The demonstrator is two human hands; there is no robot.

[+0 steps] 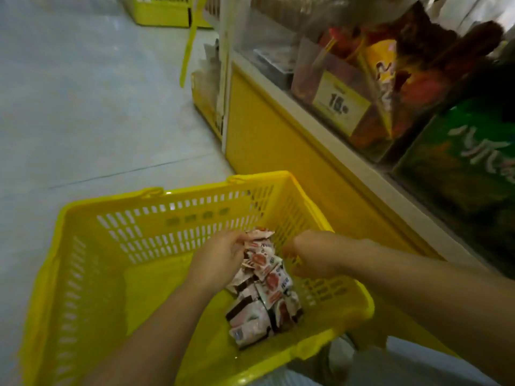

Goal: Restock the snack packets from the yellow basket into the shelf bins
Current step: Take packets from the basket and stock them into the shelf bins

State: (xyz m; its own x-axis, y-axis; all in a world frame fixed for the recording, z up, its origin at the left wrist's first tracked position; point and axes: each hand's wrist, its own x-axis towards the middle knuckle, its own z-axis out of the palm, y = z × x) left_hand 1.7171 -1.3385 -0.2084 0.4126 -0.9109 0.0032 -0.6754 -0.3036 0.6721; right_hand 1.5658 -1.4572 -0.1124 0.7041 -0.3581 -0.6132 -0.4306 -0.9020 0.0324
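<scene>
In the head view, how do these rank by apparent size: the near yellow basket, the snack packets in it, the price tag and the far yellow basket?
1. near yellow basket
2. snack packets
3. price tag and far yellow basket look alike; the far one is distant and cropped, so unranked.

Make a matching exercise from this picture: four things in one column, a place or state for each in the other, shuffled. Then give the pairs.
Things
1. snack packets
2. price tag
3. left hand
4. far basket

Places or states
A. on the front of a clear shelf bin
B. on the floor at the top of the picture
C. heaped inside the near yellow basket
D. pinching packets at the heap's top

Pairs: 1-C; 2-A; 3-D; 4-B
</scene>
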